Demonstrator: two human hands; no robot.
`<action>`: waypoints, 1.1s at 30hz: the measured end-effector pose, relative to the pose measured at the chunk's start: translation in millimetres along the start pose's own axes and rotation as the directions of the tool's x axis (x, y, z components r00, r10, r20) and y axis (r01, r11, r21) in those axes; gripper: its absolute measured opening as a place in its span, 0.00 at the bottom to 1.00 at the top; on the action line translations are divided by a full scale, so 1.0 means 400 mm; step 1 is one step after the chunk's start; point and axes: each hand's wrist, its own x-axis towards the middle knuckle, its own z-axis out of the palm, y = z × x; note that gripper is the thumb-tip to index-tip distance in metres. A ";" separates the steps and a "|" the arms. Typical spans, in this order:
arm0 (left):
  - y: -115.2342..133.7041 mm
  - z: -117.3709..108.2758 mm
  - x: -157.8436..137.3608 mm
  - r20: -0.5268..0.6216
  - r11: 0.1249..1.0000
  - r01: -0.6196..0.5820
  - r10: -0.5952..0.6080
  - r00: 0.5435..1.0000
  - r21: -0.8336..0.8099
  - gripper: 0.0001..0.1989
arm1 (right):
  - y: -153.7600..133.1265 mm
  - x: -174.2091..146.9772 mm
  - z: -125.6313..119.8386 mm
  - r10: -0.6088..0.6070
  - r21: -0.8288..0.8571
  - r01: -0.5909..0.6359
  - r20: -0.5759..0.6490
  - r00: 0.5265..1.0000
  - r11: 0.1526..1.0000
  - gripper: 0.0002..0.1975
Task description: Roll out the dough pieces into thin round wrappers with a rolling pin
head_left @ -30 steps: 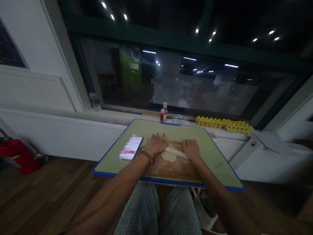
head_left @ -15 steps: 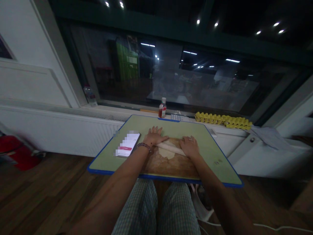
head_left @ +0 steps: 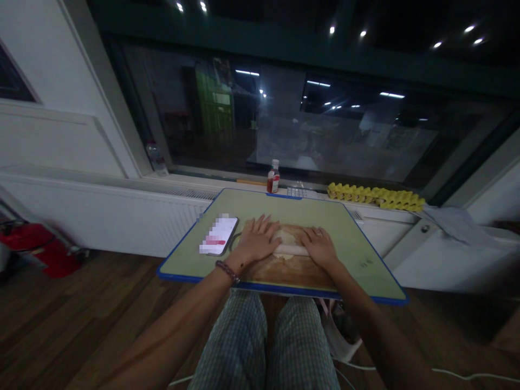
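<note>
A pale rolling pin (head_left: pixel 292 249) lies across a thin sheet of dough (head_left: pixel 286 236) on a wooden cutting board (head_left: pixel 286 275). My left hand (head_left: pixel 257 241), with a beaded bracelet at the wrist, presses flat on the pin's left end with its fingers spread. On the other end rests my right hand (head_left: pixel 319 245), palm down, its fingers stretched forward and not wrapped around the pin. Dough shows both beyond and in front of the pin between my hands; the pin's ends are hidden under my palms.
A lit phone (head_left: pixel 220 236) lies left of the board on a small green table (head_left: pixel 357 244) with a blue rim. On the windowsill behind stand a small bottle (head_left: pixel 273 177) of reddish liquid, yellow egg cartons (head_left: pixel 376 197) and a plastic bottle (head_left: pixel 156 158). A fire extinguisher (head_left: pixel 44 248) is at far left.
Both hands and the rolling pin have come nearer to me over the dough. The pin was slanted and now lies more level, with more dough showing beyond it. The camera view has shifted slightly.
</note>
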 end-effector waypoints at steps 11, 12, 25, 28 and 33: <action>-0.012 0.003 0.048 0.034 0.986 0.146 -0.144 0.989 -0.075 0.37 | -0.017 0.023 -0.013 0.246 0.136 -0.263 0.132 0.960 0.955 0.26; -0.017 0.003 0.067 0.042 0.981 0.176 -0.173 0.984 -0.082 0.37 | -0.014 0.039 -0.013 0.269 0.137 -0.291 0.155 0.951 0.947 0.26; -0.048 0.021 0.160 -0.316 0.967 0.247 -0.254 0.914 -0.061 0.22 | 0.012 0.153 -0.009 0.453 0.103 -0.483 0.225 0.863 0.869 0.31; -0.045 0.010 0.163 -0.372 0.981 0.188 -0.188 0.909 -0.035 0.16 | 0.016 0.165 -0.007 0.443 0.096 -0.470 0.212 0.871 0.877 0.30; -0.044 0.009 0.158 -0.390 0.991 0.132 -0.125 0.912 -0.008 0.14 | 0.020 0.174 0.003 0.385 0.080 -0.413 0.236 0.892 0.907 0.29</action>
